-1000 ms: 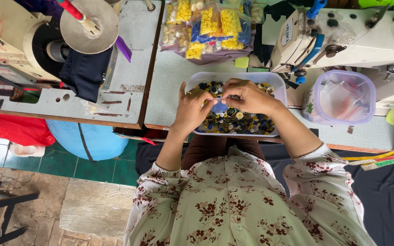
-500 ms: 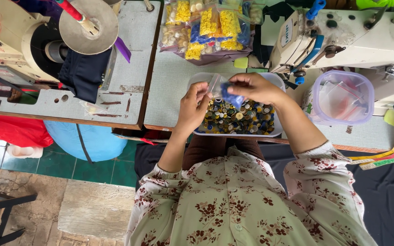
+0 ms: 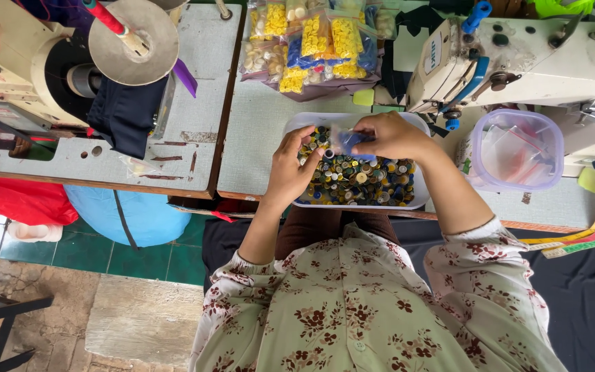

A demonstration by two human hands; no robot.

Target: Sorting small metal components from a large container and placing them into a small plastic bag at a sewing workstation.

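Observation:
A white rectangular tray [image 3: 421, 196] full of mixed coloured buttons [image 3: 359, 182] sits on the table edge in front of me. Over the tray, my right hand [image 3: 390, 134] pinches a small clear plastic bag with blue buttons inside [image 3: 346, 141]. Just left of the bag, my left hand [image 3: 292, 164] hovers above the buttons with a single button pinched in its fingertips at the bag's mouth.
Clear bags of yellow, blue and cream buttons [image 3: 311, 41] lie behind the tray. A white sewing machine [image 3: 518, 58] stands at the right, with a lidded clear tub of plastic bags [image 3: 516, 150] beside it. A second machine with a thread disc [image 3: 132, 41] is at left. A measuring tape [image 3: 590, 238] hangs off the right edge.
Both hands rose from the button pile. My right hand lifted the small bag of blue buttons, and my left hand came up to its opening with a button.

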